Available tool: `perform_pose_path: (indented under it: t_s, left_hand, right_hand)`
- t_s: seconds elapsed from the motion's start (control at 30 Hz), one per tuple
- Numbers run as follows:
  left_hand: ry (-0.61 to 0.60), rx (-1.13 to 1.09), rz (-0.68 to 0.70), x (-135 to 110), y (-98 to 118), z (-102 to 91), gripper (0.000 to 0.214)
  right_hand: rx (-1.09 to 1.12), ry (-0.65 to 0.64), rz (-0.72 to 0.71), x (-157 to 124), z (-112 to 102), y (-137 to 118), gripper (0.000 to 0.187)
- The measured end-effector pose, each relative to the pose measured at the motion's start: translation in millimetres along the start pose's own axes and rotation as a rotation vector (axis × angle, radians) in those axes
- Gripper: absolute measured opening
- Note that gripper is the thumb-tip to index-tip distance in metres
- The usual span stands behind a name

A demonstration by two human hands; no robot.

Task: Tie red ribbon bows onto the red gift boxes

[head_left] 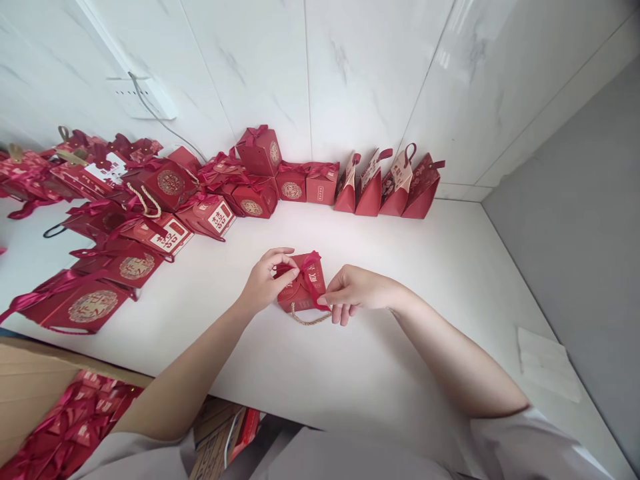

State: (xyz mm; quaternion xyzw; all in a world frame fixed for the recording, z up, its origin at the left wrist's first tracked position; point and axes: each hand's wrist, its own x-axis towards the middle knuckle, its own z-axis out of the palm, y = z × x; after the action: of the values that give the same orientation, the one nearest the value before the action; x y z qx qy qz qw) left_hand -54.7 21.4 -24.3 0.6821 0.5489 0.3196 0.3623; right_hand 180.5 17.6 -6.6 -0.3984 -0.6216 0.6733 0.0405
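A small red gift box (303, 305) with pale lettering sits on the white table in front of me. A twisted beige cord handle (311, 323) hangs at its near side. Across its top runs a dark pink ribbon (310, 283). My left hand (270, 277) is at the box's left side, thumb and fingers pinched together at the ribbon near the top. On the right, my right hand (353, 293) pinches the ribbon's lower end between thumb and forefinger, its other fingers curled below.
Finished-looking red boxes (253, 200) line the wall and spread to the left. Several triangular red boxes (417, 190) stand at the back. A cardboard carton (35, 380) below the left edge holds many red boxes. A flat white piece (547, 363) lies at right.
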Motion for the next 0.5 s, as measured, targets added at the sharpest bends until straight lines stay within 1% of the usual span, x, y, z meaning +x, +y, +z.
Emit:
perform_pose_path:
  t_s: [0.17, 0.23, 0.33, 0.43, 0.5]
  left_hand:
    - [0.042, 0.149, 0.087, -1, 1, -0.7, 0.012]
    - [0.062, 0.189, 0.100, -1, 1, 0.0, 0.011]
    - [0.070, 0.186, 0.080, -1, 1, 1.4, 0.009]
    - [0.041, 0.145, 0.051, 0, -1, 2.3, 0.008]
    - [0.025, 0.124, 0.047, 1, -3, 3.0, 0.008]
  right_hand:
    - [-0.010, 0.024, -0.120, -9, -5, -6, 0.021]
    - [-0.032, 0.047, -0.151, -13, -7, -8, 0.016]
    - [-0.094, 0.114, -0.184, -19, -10, -9, 0.011]
    - [-0.140, 0.194, -0.222, -24, -15, -10, 0.011]
    - [-0.148, 0.208, -0.248, -26, -17, -11, 0.010]
